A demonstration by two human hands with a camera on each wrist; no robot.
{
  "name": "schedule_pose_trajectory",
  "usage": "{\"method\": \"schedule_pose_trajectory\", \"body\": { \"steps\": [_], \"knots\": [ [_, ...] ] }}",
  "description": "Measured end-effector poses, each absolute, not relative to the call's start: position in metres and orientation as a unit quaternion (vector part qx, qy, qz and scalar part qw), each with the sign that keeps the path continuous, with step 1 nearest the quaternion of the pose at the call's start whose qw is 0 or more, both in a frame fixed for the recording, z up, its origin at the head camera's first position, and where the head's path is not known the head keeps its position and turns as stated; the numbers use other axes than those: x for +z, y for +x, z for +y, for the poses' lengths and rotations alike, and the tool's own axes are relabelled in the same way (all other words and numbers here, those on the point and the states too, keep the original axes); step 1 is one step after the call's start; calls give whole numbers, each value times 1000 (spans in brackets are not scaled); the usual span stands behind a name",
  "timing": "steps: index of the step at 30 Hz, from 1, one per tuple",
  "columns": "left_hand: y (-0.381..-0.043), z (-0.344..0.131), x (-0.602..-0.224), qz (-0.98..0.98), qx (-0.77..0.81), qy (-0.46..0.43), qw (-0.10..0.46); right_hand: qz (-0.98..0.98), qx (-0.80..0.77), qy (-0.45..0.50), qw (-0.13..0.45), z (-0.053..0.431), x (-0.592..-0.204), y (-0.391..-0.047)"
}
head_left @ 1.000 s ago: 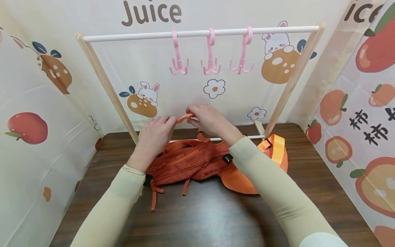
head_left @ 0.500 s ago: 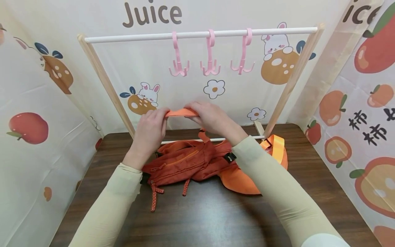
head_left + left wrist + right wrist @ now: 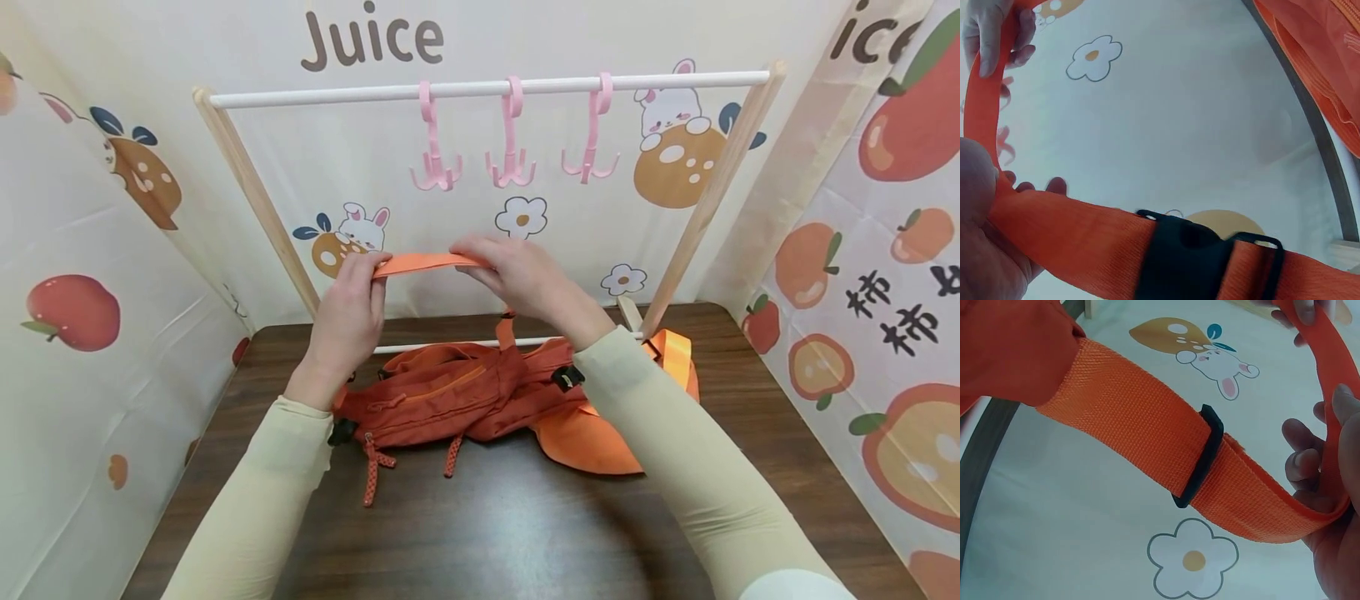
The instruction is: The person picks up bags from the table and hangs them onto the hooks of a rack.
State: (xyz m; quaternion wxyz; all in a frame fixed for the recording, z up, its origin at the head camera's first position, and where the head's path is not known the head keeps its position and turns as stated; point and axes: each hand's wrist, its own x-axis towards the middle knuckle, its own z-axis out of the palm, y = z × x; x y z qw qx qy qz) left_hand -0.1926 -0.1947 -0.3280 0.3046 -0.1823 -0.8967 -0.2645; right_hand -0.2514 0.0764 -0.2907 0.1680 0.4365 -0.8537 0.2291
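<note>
A red-orange crossbody bag [image 3: 442, 400] lies on the table, zipper pulls toward the front. Its orange strap [image 3: 420, 263] is raised above it, stretched between both hands. My left hand [image 3: 348, 308] pinches the strap's left end, thumb on one face. Farther right, my right hand [image 3: 525, 279] grips the same strap with curled fingers. In the left wrist view a black buckle [image 3: 1179, 262] sits on the strap near the left palm. A black slider [image 3: 1200, 456] shows on the strap between bag and right hand in the right wrist view.
A wooden rack with a white top bar [image 3: 330, 96] stands behind the bag. Three pink hooks [image 3: 511, 154] hang from the bar. Partly under the right sleeve lies an orange fabric item [image 3: 592, 442] with a rounded edge. Printed cloth walls [image 3: 75, 467] enclose the table [image 3: 465, 533].
The hands have spread apart, the left moving left and up, so a longer stretch of strap shows between them. The strap has risen slightly; the bag's left end has shifted a little left.
</note>
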Motion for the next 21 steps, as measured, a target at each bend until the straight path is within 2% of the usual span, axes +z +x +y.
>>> {"method": "schedule_pose_trajectory", "body": {
  "steps": [14,21],
  "knots": [
    [-198,-195,-305,-839,-397,-190,320,-816,265,442,263,80,-275,-254],
    [-203,-194,-290,-828,-364,-220,365,-818,273,423,277,80,-263,-251]
  ]
}}
